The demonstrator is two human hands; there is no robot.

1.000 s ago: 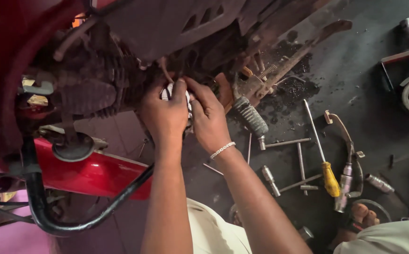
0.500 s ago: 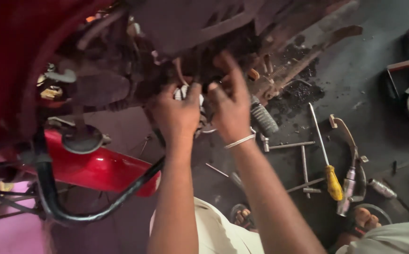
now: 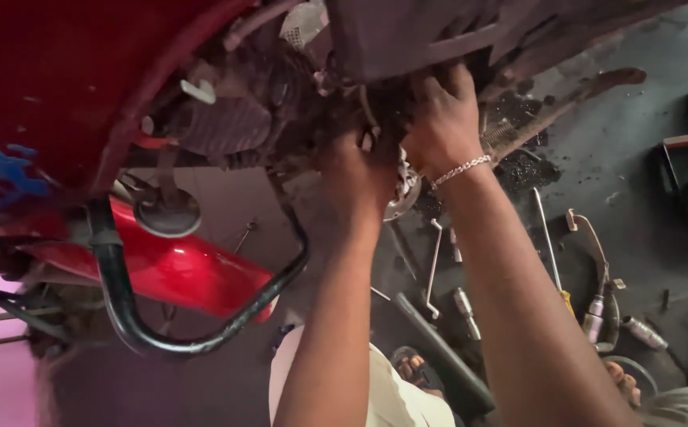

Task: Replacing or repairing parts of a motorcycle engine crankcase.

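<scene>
Both my arms reach up into the dark, greasy engine area [image 3: 241, 126] of a red motorcycle. My left hand [image 3: 360, 170] is pressed against the engine's underside, its fingers curled and hidden among the parts. My right hand [image 3: 443, 119], with a silver bracelet [image 3: 461, 168] at the wrist, is higher and to the right, its fingers pushed in under a dark cover [image 3: 407, 39]. A pale metal piece [image 3: 401, 194] shows between the two wrists. What either hand grips is hidden.
A red body panel [image 3: 185, 269] and a black bent guard tube [image 3: 201, 344] sit lower left. On the dark oily floor lie a long screwdriver [image 3: 548, 237], L-shaped wrenches [image 3: 434, 269], sockets [image 3: 464, 302] and a cable [image 3: 593, 253]. My sandalled foot [image 3: 415, 370] is below.
Both hands have gone higher and deeper into the engine, the right hand furthest. The view has tilted and closed in, so the tools on the floor sit lower in the picture.
</scene>
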